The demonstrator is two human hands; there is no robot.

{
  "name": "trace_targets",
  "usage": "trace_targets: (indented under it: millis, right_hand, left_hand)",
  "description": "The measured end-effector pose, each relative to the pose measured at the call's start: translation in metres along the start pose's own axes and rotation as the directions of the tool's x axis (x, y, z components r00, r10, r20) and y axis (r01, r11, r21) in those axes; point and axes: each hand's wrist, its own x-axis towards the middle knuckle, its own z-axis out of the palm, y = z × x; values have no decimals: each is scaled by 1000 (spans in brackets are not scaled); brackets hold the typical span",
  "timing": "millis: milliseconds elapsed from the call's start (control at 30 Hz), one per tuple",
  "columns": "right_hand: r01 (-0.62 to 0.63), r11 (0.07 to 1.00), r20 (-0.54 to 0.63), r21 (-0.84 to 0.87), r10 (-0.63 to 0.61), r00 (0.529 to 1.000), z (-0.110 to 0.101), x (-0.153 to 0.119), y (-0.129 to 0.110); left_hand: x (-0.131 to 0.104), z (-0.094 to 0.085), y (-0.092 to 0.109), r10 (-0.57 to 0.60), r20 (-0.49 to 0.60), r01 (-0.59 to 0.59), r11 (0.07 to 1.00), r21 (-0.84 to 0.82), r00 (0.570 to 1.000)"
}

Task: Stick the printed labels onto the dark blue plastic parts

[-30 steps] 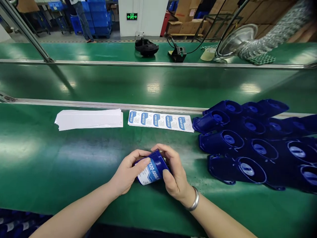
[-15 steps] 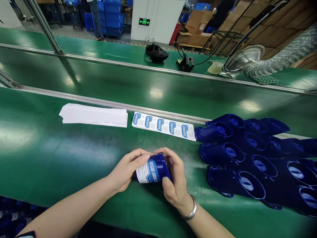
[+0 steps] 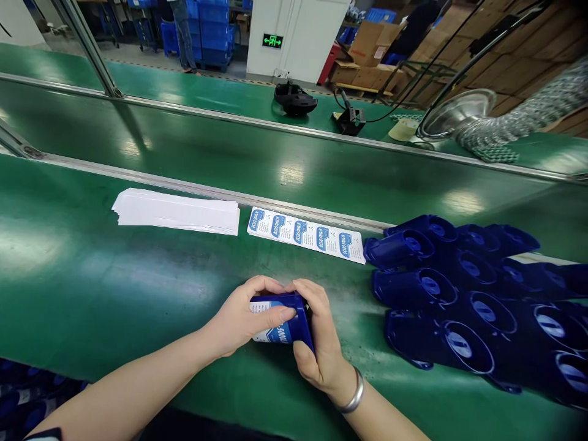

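Observation:
Between both hands, above the green work surface (image 3: 193, 269), lies a blue plastic housing (image 3: 301, 321) on its side, with a white and blue printed label (image 3: 278, 334) on its wall. My left hand (image 3: 236, 315) is closed round the label end, its thumb lying across the label and hiding part of the print. The rimmed right end is gripped by my right hand (image 3: 324, 343), thumb below and fingers over the top. Beyond the hands lies a sheet of the same labels (image 3: 307, 236). To its left is a stack of blank white sheets (image 3: 177, 211).
Several similar blue housings (image 3: 418, 288) crowd the right side of the bench. A metal rail (image 3: 257, 199) runs behind the sheets. Farther back are a black device (image 3: 296, 101) and a silver flexible duct (image 3: 528, 110). More blue parts (image 3: 32, 398) sit at lower left.
My left thumb has slid right across the label, covering more of its print. The housing has turned slightly in my hands, and the view has shifted a little.

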Motion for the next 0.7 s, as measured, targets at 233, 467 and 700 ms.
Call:
trace_targets:
  millis: [233, 467, 700]
  right_hand:
    - [-271, 962, -94, 37, 273, 957, 11, -10, -6]
    - [-501, 848, -78, 171, 518, 852, 10, -9, -9]
    - [-594, 767, -25, 244, 617, 787, 3, -5, -7]
  left_hand:
    - [0, -1, -8, 250, -32, -208, 863, 460, 968]
    - [1, -1, -11, 219, 40, -205, 813, 545, 975]
    - [0, 2, -1, -15, -6, 16, 951, 310, 1000]
